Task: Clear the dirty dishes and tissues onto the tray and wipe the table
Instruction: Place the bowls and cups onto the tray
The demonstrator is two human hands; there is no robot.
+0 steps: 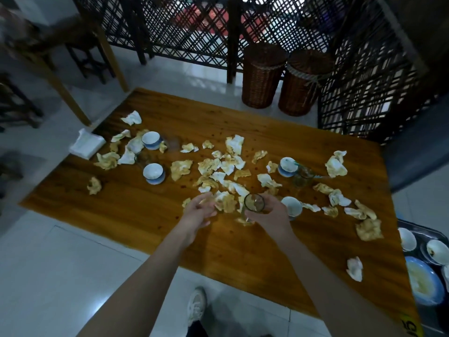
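Two bare hands reach over a wooden tabletop [145, 215] littered with crumpled, stained tissues [181, 169] and small white bowls [153, 173]. The right hand [272, 215] grips a clear glass [254, 203]. The left hand [198, 214] touches the tissues beside it, but blur hides whether it pinches any. A tray [420, 231] holding dishes sits at the right edge.

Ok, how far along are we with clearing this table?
Early on. Done: at least two cleared bowls and a plate sit in the tray. In hand: the right hand grips a glass; the left hand is at a tissue, its grip blurred. Left: four bowls, another glass and many tissues on the table. No wiping cloth is visible.
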